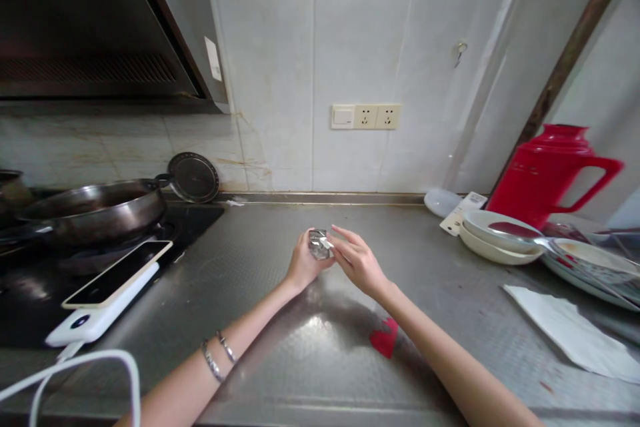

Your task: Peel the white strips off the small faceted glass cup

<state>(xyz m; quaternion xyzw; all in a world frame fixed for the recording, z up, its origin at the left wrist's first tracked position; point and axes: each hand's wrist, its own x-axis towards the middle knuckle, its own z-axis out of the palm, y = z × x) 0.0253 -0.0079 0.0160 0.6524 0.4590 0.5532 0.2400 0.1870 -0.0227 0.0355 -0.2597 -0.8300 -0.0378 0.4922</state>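
The left hand (303, 264) grips a small shiny object (319, 244), apparently to steady it, while the right hand (361, 265), fingers partly extended, pinches a small white piece (326, 244) at its near side. Below the right hand, a red heart shape (385, 337) lies on the table (280, 373). Farther left of the hands, a phone (120, 273) rests by the pan (100, 213); well right, bowls (493, 255) sit stacked, probably to save room.

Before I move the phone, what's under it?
A white device shows along the near edge of the phone, with the black hob around. What lies directly beneath is covered, so I can't tell.
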